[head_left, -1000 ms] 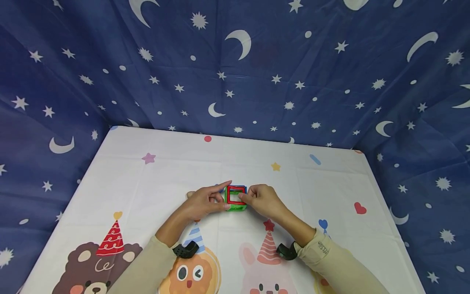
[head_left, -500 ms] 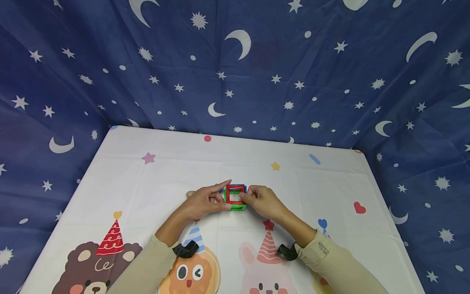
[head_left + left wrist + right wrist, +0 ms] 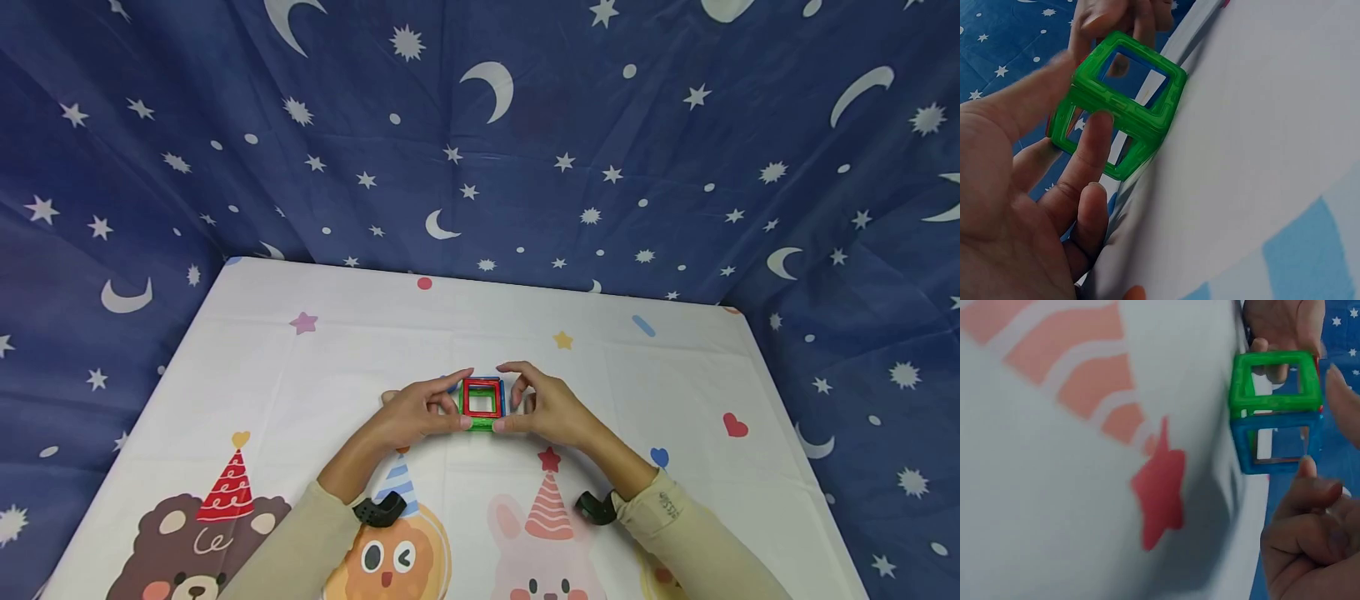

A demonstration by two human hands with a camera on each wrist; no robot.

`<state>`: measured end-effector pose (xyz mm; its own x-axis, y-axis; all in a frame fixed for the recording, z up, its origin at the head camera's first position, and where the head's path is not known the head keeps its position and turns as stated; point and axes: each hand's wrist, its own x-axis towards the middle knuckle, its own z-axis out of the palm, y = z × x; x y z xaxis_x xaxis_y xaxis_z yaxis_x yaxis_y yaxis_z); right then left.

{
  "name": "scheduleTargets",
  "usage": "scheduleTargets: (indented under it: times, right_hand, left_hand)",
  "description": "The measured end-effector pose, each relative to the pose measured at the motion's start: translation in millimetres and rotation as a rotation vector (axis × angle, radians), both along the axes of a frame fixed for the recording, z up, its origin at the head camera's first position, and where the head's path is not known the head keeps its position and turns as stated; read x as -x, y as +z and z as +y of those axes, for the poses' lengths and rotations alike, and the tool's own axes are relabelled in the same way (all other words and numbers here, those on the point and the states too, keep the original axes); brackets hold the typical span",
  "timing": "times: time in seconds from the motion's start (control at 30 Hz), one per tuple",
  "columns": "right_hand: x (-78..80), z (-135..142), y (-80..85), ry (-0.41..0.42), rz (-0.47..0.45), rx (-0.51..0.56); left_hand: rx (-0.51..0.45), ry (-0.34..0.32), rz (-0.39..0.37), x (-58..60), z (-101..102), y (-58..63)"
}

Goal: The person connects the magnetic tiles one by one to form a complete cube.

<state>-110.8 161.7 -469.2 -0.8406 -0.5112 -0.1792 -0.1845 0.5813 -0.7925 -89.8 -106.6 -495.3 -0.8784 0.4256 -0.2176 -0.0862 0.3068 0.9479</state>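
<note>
A small cube of square magnetic tiles (image 3: 466, 398) stands on the table between both hands. Its top tile is red, its front and left tiles green (image 3: 1172, 94). On the right side is a blue tile (image 3: 1279, 467), and blue also shows at the back. My left hand (image 3: 412, 410) holds the cube's left side, thumb at the front corner and a fingertip on the green side in the left wrist view. My right hand (image 3: 551, 406) holds the opposite side, thumb at the front right corner, index finger reaching past the back. A fingertip touches the blue tile in the right wrist view.
The table (image 3: 360, 350) wears a white cloth printed with party animals, stars and hearts. Behind it and at both sides hangs a blue curtain (image 3: 525, 208) with moons and stars. Black wrist cameras (image 3: 379, 509) sit at both cuffs.
My right hand has left the red top tile's right edge, its thumb moving down to the front corner and its fingers spreading along the right side. My left hand and the cube stay put.
</note>
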Motion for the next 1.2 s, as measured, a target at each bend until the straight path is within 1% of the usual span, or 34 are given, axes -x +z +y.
scheduleTargets:
  times: [0.1,0.3,0.47,0.7,0.77,0.87,0.97,1.03,1.1,1.2]
  right_hand:
    - [0.0,3,-5.9,0.041,0.021,0.002]
    - [-2.6,3,-11.5,0.048,0.058,0.016]
    - [-2.4,2,-12.7,0.081,0.100,0.012]
    - [-2.5,2,-11.0,0.097,0.116,0.005]
    - [-3.1,2,-9.4,0.092,0.142,-0.009]
    - [-4.4,2,-6.5,0.075,0.224,-0.011]
    - [-5.6,2,-3.9,0.060,0.319,0.011]
    - [-5.9,1,-2.6,0.060,0.360,0.034]
    - [-5.7,0,-1.5,0.073,0.372,0.056]
    - [-4.5,-1,1.0,0.103,0.351,0.073]
  left_hand:
    - [0.022,0.004,0.019,0.6,0,-1.5]
    - [0.029,0.007,0.026,0.4,1,-2.5]
    - [0.034,0.014,0.033,-1.2,1,-0.4]
    - [0.026,0.009,0.035,-0.6,2,-1.7]
    - [0.031,0.007,0.037,-0.3,2,-1.9]
    - [0.038,0.001,0.037,0.0,2,-1.6]
    - [0.046,0.001,0.035,-0.4,1,-0.7]
    - [0.048,0.003,0.030,-0.4,1,-0.1]
    - [0.040,0.006,0.022,-0.5,1,0.5]
    - [0.025,0.004,0.011,-0.4,1,0.6]
